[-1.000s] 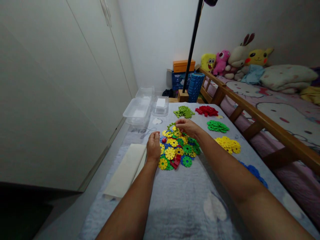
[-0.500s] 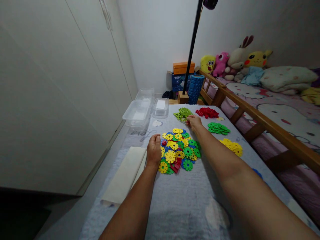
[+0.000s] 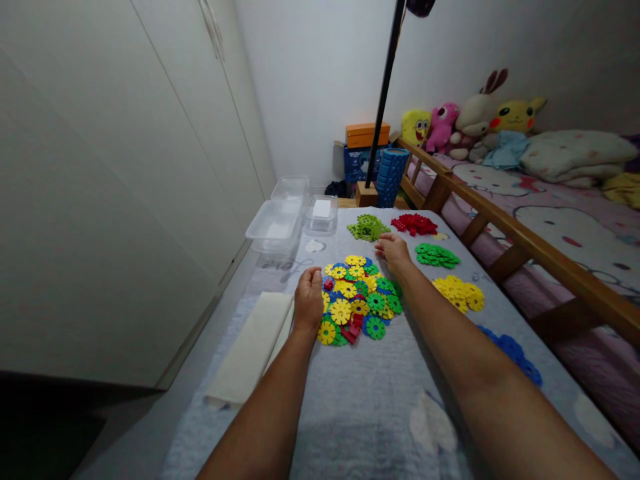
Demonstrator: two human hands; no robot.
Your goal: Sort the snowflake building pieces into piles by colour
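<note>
A mixed heap of yellow, green, blue and red toothed plastic discs [image 3: 357,300] lies on the grey-blue cloth [image 3: 365,400]. My left hand [image 3: 307,299] rests at the heap's left edge, fingers curled down onto the cloth, with nothing visible in it. My right hand [image 3: 393,252] hovers at the heap's far right corner, between it and the light-green pile [image 3: 367,227]; its fingers are loosely bent and look empty. Sorted piles lie around: red [image 3: 414,224], dark green [image 3: 436,255], yellow [image 3: 459,292] and blue [image 3: 510,350].
Clear plastic tubs [image 3: 275,227] and a small lidded box [image 3: 321,212] stand at the cloth's far left. A folded white cloth [image 3: 250,350] lies left of my left arm. A wooden bed rail [image 3: 525,250] runs along the right. A black pole [image 3: 383,100] rises at the back.
My right hand went from the heap's top out to the light-green pile, and has now drawn back a little toward the heap. My left hand has barely moved.
</note>
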